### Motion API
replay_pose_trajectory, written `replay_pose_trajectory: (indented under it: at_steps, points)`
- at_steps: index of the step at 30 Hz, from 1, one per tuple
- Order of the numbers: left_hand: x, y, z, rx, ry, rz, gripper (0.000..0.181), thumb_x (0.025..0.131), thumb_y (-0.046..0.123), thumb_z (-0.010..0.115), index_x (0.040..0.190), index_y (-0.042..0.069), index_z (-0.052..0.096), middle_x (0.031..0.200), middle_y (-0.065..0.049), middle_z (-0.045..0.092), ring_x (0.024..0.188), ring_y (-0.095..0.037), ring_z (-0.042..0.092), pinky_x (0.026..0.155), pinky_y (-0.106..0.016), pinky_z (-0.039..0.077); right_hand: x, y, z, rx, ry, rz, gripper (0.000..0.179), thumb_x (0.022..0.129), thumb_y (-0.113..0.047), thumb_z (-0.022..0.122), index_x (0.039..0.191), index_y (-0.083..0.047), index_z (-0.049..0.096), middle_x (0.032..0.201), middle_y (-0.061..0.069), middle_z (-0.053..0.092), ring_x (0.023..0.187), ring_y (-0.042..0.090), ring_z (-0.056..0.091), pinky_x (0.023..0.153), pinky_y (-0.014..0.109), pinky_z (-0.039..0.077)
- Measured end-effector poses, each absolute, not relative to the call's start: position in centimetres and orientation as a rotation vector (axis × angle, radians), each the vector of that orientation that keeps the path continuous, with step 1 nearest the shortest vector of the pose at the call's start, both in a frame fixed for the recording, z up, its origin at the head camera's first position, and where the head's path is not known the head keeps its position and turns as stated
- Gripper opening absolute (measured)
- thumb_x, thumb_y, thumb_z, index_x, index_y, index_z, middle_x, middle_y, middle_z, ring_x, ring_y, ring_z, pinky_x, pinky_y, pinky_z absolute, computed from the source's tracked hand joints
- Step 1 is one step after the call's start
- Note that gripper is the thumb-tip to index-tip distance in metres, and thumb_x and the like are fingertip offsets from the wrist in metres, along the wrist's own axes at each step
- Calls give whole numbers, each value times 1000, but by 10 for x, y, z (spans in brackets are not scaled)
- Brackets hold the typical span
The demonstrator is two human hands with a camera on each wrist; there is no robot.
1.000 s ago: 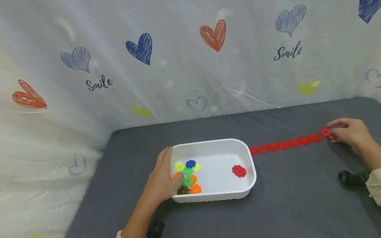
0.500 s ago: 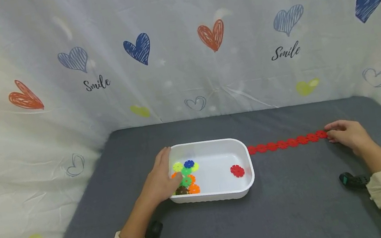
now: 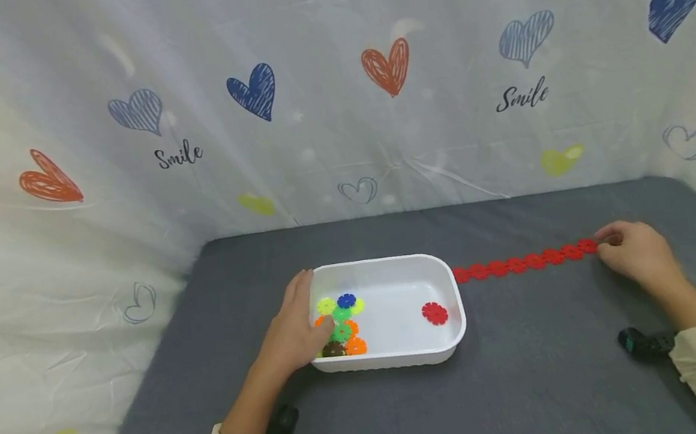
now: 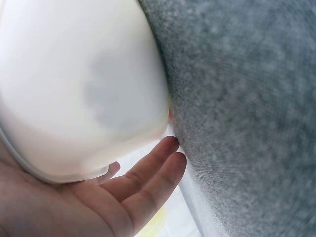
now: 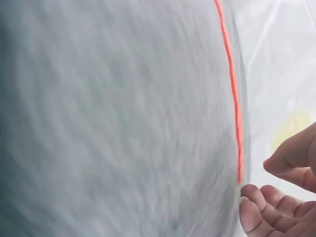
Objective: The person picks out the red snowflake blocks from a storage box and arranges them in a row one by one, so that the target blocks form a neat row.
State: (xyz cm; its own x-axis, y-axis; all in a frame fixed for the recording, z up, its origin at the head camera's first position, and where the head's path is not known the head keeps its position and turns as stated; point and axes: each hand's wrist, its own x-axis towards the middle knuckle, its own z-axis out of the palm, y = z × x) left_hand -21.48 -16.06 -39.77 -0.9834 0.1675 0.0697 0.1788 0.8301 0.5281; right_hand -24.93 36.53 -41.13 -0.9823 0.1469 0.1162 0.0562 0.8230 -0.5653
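Note:
My left hand [image 3: 294,332] grips the left end of a white plastic tray [image 3: 397,357], thumb over the rim and fingers along the outside. Left in the tray lie several snowflake discs in yellow, green, orange, brown and blue [image 3: 347,300]; one red snowflake disc [image 3: 435,313] lies alone at its right. From behind the tray's right side, a row of red snowflake discs [image 3: 536,261] runs right across the table. At the row's far right end, my right hand [image 3: 641,252] has its fingertips right at the last disc. In the right wrist view, its thumb stands apart from the fingers.
The table [image 3: 518,387] has a dark grey cloth cover. Behind it and at the left hangs a pale curtain [image 3: 312,162] printed with hearts. A black strap device [image 3: 644,343] sits under the right wrist, another dark one [image 3: 281,425] by the left.
The last red disc, held a little apart from the row by my right hand, has come down against the row's end. My right thumb has since parted from it. The left hand stays put.

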Motion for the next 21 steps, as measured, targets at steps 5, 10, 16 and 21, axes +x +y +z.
replay_pose_trajectory:
  at_steps: [5,10,16,21]
  points:
    - [-215,-161,-399,-284,-2987,-865,84,89,25,61,160,10,18,165,-9,16,132,-39,44,102,-62,39,-245,328,-397,76,-2824,710,31,89,-7,54,111,10,65,109,34,58,95,48,55,67,56,45]
    - [-216,-161,-399,-280,-2985,-868,84,89,25,61,160,10,18,165,-10,16,133,-38,44,102,-62,39,-241,280,-374,358,-2864,920,28,96,-9,59,119,5,65,114,26,62,96,40,62,70,49,51]
    - [-216,-160,-400,-280,-2986,-864,84,90,25,62,160,10,18,165,-10,16,132,-39,45,102,-62,40,-227,220,-357,748,-2711,934,21,89,-1,70,110,-1,71,106,11,68,94,28,65,78,47,55]
    - [-216,-160,-398,-276,-2984,-849,84,90,25,62,160,10,18,164,-11,17,129,-39,47,102,-61,41,-218,176,-357,1129,-2476,486,26,77,8,77,100,-2,73,100,7,65,90,24,61,75,39,56]
